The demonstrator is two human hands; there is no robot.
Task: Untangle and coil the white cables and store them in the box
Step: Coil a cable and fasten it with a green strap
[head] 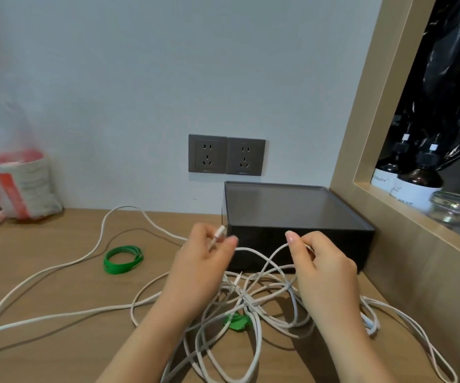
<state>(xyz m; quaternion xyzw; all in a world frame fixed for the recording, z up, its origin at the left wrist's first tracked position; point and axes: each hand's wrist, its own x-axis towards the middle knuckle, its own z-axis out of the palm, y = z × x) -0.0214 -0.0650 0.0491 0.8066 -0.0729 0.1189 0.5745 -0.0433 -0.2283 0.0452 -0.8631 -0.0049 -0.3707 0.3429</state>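
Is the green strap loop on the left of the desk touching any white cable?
Apart. The head view shows bare wood all around the green strap loop, between it and the nearest white cable.

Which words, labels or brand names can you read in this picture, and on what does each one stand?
"Master": left pump bottle's white label.
"...UID SOAP", partly cut off: right pump bottle's white label.
Red and white packet inside the plastic bag: print too blurred.
Wall sockets: tiny marks, unreadable.
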